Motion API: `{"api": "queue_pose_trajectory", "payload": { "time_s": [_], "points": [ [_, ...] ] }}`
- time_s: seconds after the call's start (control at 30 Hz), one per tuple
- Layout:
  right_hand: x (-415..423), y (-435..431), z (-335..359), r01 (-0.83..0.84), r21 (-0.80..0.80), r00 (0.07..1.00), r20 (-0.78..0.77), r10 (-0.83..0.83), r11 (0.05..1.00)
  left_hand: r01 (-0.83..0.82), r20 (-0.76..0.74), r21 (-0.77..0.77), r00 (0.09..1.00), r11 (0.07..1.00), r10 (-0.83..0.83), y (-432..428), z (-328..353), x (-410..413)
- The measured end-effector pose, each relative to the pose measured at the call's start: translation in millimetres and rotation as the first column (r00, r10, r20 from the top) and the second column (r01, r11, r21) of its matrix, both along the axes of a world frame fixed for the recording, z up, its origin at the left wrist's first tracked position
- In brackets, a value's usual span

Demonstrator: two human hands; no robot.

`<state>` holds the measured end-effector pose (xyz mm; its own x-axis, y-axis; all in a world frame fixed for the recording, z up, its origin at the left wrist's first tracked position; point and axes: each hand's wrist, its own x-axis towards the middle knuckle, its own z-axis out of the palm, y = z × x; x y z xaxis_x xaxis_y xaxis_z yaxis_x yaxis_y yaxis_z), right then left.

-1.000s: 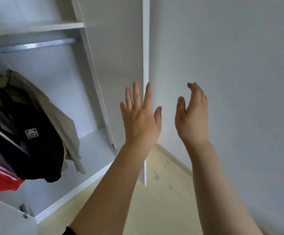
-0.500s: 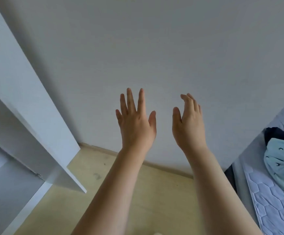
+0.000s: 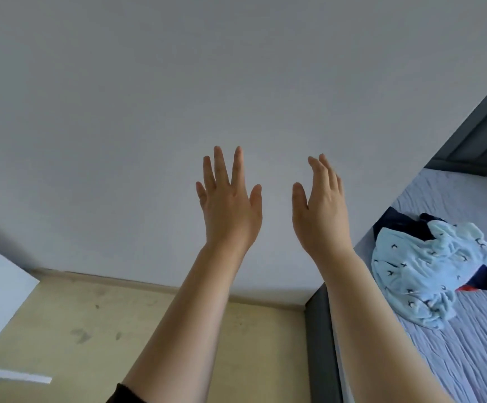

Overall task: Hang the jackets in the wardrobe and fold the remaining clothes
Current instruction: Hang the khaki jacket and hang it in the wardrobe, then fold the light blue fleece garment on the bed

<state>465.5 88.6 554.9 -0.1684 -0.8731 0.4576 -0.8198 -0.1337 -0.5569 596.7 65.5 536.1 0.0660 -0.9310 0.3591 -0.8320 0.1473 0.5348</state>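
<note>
Hands raised before wall — left hand (image 3: 229, 209) and right hand (image 3: 320, 212) released, fingers straight, light-blue garment (image 3: 428, 271) on bed (image 3: 469, 359).

Left hand (image 3: 230, 209): we hold it raised in front of us, back toward the camera, palm facing away. Its fingers (image 3: 219, 164) are straight and slightly spread, pointing up, thumb out to the inner side. It holds nothing.

Right hand (image 3: 320, 210): we hold it raised at the same height, just beside the left and apart from it, turned partly edge-on. Its fingers are straight with a slight forward curve, close together, thumb standing apart. It holds nothing.

Forearms: both bare, rising from the lower edge. A dark sleeve edge (image 3: 124, 394) shows on our left arm.
</note>
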Motion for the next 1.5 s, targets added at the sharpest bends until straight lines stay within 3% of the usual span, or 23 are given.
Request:
{"api": "queue_pose_trajectory", "payload": {
  "time_s": [0.13,0.23,0.4,0.63,0.93,1.2,1.37,1.5],
  "points": [
    [-48,-25,-9,0.033,0.042,0.999,-0.016,-0.033,0.999,0.053,-0.031,-0.009,0.998,0.999,-0.054,-26,-14,-49],
    [-82,-47,-26,0.035,0.032,0.995,-0.096,-0.032,0.999,0.091,0.035,0.001,0.995,0.996,-0.091,-44,-39,-80],
    [-115,-89,-79,-0.108,-0.110,0.989,-0.116,0.095,0.988,0.046,0.165,-0.003,0.985,0.999,-0.045,-74,-86,-115],
    [-135,-105,-175,-0.296,0.019,0.935,-0.200,0.294,0.955,-0.012,0.250,0.146,0.968,0.989,-0.025,-64,-166,-118],
    [-123,-81,-366,-0.348,0.191,0.903,-0.195,0.383,0.918,-0.043,0.345,0.178,0.938,0.983,-0.021,-33,-345,-114],
    [-131,-59,-527,-0.362,0.212,0.895,-0.194,0.402,0.908,-0.109,0.320,0.182,0.946,0.977,0.046,-10,-510,-130],
    [-156,-61,-587,-0.379,0.216,0.854,-0.294,0.430,0.900,-0.166,0.343,0.178,0.934,0.970,0.097,0,-583,-152],
    [-189,-52,-598,-0.371,0.225,0.854,-0.299,0.426,0.901,-0.200,0.347,0.168,0.929,0.965,0.132,18,-596,-188]
  ]
}}
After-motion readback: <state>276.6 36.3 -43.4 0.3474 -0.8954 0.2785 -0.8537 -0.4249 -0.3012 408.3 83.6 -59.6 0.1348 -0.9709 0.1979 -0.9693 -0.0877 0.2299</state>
